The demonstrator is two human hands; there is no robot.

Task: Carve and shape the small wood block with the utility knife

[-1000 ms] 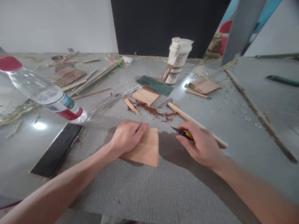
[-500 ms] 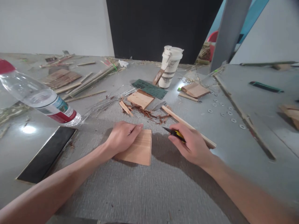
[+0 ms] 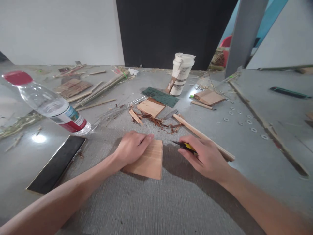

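Note:
A flat square wood block (image 3: 149,161) lies on the grey mat (image 3: 156,199) in front of me. My left hand (image 3: 132,147) rests on its left part, fingers curled and pressing it down. My right hand (image 3: 207,158) is just right of the block, closed round a yellow and black utility knife (image 3: 186,147) whose tip points left toward the block's upper right corner. A long wooden stick (image 3: 202,135) lies behind the right hand.
A plastic water bottle (image 3: 49,104) lies on its side at left, above a black phone (image 3: 57,163). Wood shavings (image 3: 158,122), small wood pieces (image 3: 150,107), green sandpaper (image 3: 161,96) and a paper cup (image 3: 181,73) sit behind. Washers (image 3: 244,119) and bamboo strips (image 3: 97,89) are scattered about.
The view has shifted slightly as my head moved. Both hands keep their places on the block and the knife.

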